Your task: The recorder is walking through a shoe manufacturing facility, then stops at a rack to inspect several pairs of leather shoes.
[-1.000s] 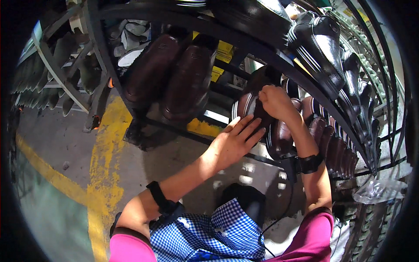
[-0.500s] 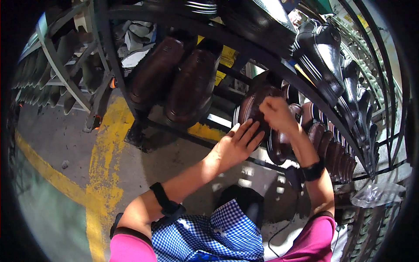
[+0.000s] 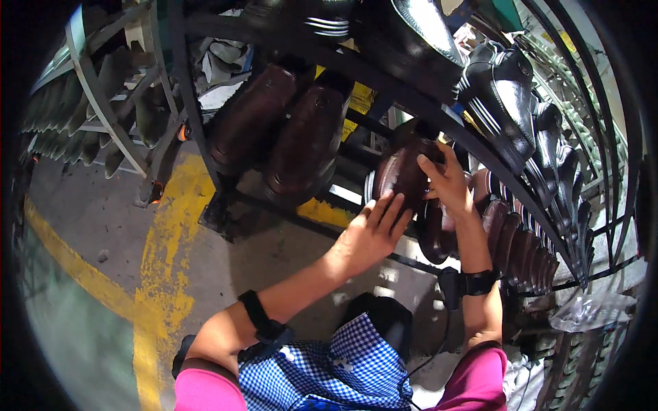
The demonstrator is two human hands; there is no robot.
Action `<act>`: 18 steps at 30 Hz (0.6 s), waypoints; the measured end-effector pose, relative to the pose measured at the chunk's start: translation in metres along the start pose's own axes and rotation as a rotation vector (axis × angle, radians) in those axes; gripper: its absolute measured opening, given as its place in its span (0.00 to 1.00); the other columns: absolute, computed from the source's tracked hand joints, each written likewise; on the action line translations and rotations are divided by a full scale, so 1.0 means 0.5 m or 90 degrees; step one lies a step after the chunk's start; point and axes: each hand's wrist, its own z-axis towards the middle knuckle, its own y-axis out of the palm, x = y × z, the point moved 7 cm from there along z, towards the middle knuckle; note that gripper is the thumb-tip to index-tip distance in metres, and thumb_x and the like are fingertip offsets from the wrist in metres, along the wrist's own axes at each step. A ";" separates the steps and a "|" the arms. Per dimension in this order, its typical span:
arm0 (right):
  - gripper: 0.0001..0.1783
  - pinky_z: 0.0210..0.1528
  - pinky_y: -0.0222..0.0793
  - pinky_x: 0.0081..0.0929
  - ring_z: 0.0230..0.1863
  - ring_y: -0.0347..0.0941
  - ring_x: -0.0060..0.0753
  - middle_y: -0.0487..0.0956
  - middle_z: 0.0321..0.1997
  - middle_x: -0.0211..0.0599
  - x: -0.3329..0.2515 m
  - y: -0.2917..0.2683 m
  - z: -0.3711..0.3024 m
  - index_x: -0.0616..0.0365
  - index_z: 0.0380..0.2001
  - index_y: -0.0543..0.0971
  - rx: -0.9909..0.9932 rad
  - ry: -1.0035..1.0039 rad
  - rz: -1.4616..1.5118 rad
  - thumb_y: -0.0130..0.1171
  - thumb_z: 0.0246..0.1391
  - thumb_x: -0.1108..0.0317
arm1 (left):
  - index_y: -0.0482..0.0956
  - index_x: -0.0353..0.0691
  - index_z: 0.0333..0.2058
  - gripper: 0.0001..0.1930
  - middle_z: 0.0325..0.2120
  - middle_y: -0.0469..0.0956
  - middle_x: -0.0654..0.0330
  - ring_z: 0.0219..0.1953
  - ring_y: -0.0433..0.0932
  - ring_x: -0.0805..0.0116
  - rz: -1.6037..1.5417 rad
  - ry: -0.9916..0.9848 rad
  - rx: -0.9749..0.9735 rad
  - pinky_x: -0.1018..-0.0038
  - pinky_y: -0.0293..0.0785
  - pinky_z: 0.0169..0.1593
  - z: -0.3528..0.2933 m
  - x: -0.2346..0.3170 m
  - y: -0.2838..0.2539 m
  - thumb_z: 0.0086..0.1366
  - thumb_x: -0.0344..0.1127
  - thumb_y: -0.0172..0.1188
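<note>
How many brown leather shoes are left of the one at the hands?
2, side by side: the far-left shoe and the next shoe, between it and the handled shoe. Others may be hidden behind them.

on the rack point(image 3: 219, 29), a pair of shoes point(image 3: 305, 137) lies left of a single shoe point(image 3: 403, 168), with a row of shoes point(image 3: 522, 243) to its right and upper shoes point(image 3: 507, 103) above. another rack point(image 3: 104, 113) stands further left, apparently loaded in tiers.
</note>
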 end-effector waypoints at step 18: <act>0.28 0.42 0.67 0.22 0.42 0.71 0.28 0.74 0.46 0.40 0.109 -0.212 -0.064 0.56 0.53 0.66 0.222 -0.010 -0.158 0.58 0.50 0.58 | 0.63 0.42 0.55 0.28 0.55 0.62 0.52 0.58 0.61 0.56 -0.230 0.080 -0.066 0.63 0.57 0.60 0.015 0.066 -0.002 0.51 0.32 0.52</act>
